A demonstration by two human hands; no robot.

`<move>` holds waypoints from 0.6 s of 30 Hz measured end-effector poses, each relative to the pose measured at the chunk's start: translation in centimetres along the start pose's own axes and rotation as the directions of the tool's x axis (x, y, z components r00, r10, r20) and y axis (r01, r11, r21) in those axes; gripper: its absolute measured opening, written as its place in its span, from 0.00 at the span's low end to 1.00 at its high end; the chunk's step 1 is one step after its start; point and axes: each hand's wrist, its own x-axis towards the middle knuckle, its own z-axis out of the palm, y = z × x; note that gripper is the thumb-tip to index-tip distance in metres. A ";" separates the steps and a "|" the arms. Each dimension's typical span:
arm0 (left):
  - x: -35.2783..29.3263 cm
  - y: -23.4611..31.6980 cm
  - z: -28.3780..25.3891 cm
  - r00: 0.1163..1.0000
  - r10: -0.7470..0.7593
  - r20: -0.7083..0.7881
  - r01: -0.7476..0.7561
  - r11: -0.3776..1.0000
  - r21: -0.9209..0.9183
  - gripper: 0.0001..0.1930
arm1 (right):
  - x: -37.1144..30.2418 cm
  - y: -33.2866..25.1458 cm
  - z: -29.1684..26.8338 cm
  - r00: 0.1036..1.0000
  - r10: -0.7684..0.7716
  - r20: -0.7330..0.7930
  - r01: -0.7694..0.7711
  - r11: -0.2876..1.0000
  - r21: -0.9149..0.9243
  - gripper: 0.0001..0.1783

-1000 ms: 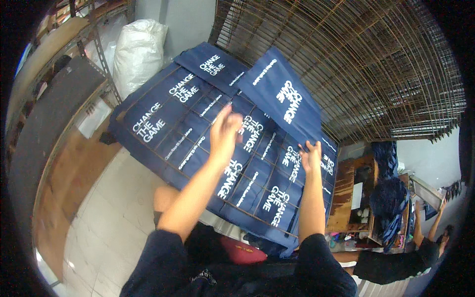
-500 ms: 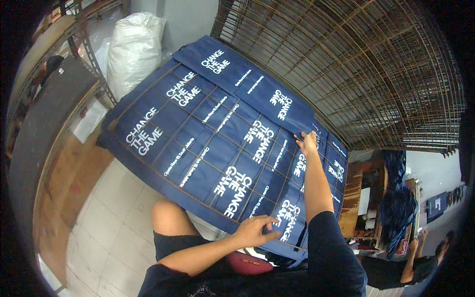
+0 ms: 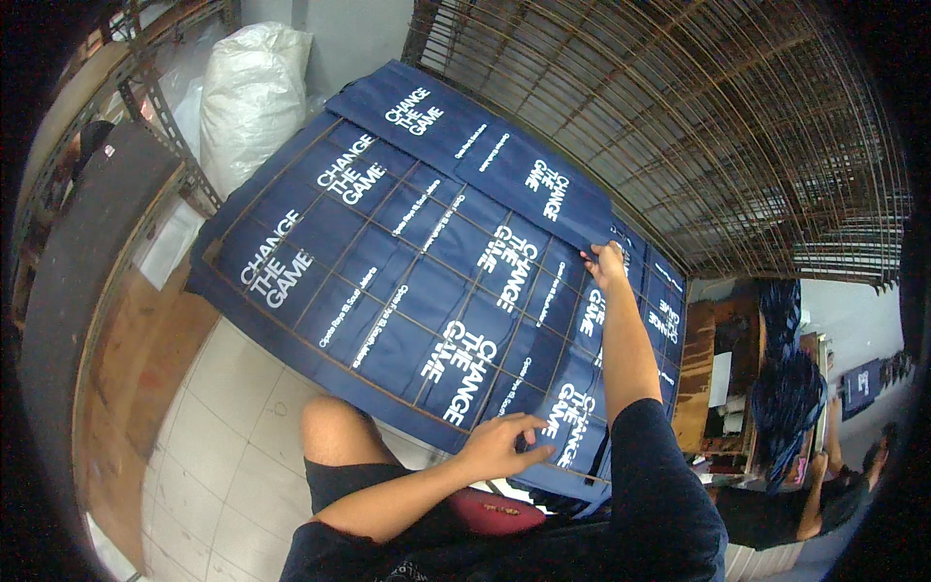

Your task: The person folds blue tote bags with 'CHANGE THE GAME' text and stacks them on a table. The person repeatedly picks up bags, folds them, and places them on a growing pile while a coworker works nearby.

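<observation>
Several navy fabric panels point(image 3: 320, 242) with white print lie spread on and under a rusty wire grid rack. One more navy printed panel point(image 3: 465, 126) lies along the far edge, over the grid wires. My right hand point(image 3: 606, 264) reaches out and pinches the near edge of that panel toward its right end. Closer to me, my left hand point(image 3: 504, 446) hovers at the rack's near edge, fingers curved and apart, holding nothing.
Raised wire racks point(image 3: 659, 116) stand stacked beyond the panels. A white sack point(image 3: 254, 107) leans at the far left, beside a metal shelf frame. A wooden board point(image 3: 126, 388) borders the tiled floor. Right, another person point(image 3: 776, 514) works near hanging dark cloth point(image 3: 784, 407).
The view has shifted slightly. My right hand keeps its pinch on the panel's edge, and my left hand stays by the near edge.
</observation>
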 end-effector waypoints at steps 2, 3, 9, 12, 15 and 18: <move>0.0 0.0 0.0 1.000 0.005 -0.003 -0.005 1.000 -0.005 0.21 | 0.3 0.0 -0.6 1.000 -0.008 0.030 0.008 1.000 -0.007 0.32; 0.1 -0.1 0.1 1.000 0.009 -0.006 -0.009 1.000 -0.009 0.21 | 0.5 0.1 -0.7 1.000 0.003 -0.024 -0.003 1.000 0.005 0.32; 0.3 0.8 -0.6 0.998 -0.044 0.039 0.045 0.999 -0.016 0.22 | 1.9 1.1 -0.4 0.936 0.046 -0.349 -0.069 0.996 -0.055 0.23; 0.3 0.1 -0.2 0.999 0.039 0.005 -0.039 0.999 -0.003 0.21 | 1.8 1.4 -1.1 0.874 0.073 -0.481 -0.102 0.994 -0.035 0.29; 0.3 0.0 0.0 0.999 0.044 0.028 -0.044 0.999 -0.012 0.22 | 0.9 3.0 -2.4 0.775 -0.158 -0.612 0.079 0.985 -0.155 0.42; 0.2 0.3 -0.2 0.999 0.031 0.043 -0.030 0.999 -0.028 0.22 | -2.6 3.8 -3.9 0.783 -0.311 -0.538 0.228 0.949 -0.216 0.50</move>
